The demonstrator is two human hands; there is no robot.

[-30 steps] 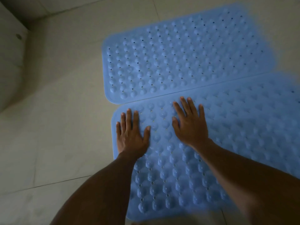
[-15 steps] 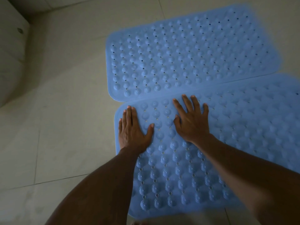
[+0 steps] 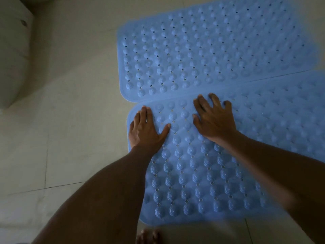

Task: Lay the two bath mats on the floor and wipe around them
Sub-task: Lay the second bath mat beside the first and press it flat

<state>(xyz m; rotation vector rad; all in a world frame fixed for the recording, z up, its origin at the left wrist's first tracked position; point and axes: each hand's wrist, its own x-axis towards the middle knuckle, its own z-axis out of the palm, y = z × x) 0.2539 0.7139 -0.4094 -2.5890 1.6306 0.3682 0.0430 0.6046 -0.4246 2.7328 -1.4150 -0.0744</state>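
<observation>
The near bath mat [image 3: 193,173] lies on the floor [image 3: 70,120] against the far bath mat [image 3: 211,50], left hand [image 3: 146,128] and right hand [image 3: 215,120] pressing it, fingers spread; laying seems nearly done, wiping next calls for a cloth.

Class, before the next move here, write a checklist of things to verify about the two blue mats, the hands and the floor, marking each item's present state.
1. Far blue studded rubber bath mat flat on pale tiled floor: ok.
2. Near blue studded rubber bath mat flat where hands press: ok.
3. Left hand and right hand hold nothing, fingers spread on it: ok.
4. Mats' long edges meet without overlap: cannot tell.
5. Wiping cloth in view: not ok, none seen.
</observation>
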